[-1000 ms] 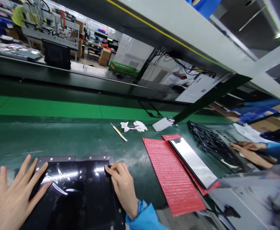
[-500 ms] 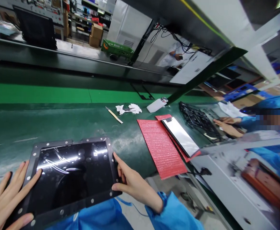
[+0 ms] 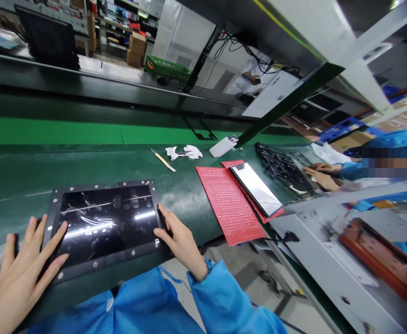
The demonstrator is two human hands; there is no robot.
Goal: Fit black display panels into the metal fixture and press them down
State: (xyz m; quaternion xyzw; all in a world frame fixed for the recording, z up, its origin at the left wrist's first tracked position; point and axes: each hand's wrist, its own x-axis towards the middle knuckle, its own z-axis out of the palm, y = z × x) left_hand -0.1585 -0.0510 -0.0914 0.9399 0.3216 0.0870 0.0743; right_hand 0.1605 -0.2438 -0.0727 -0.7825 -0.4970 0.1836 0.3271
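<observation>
A glossy black display screen (image 3: 109, 218) sits within a dark rectangular frame (image 3: 95, 265) studded with small silver discs, on the green bench in front of me. Light streaks reflect off its face. My left hand (image 3: 29, 264) has its fingers spread over the frame's left edge, with index finger and thumb reaching across it. At the right edge, my right hand (image 3: 177, 239) grips the frame between thumb and fingers; its fingertips are partly hidden.
Beyond the screen lie a thin pale-handled blade (image 3: 163, 160), crumpled white tissue (image 3: 192, 151) and a white bottle (image 3: 223, 146). Right of these, a white-backed panel (image 3: 257, 188) rests on red bubble wrap (image 3: 226, 204). Farther right, a co-worker's hands (image 3: 323, 176) are beside black frames (image 3: 280, 167).
The framed screen has moved away from my body and now appears flatter on the bench. Both hands have moved with it, staying at its left and right edges. The view has shifted slightly.
</observation>
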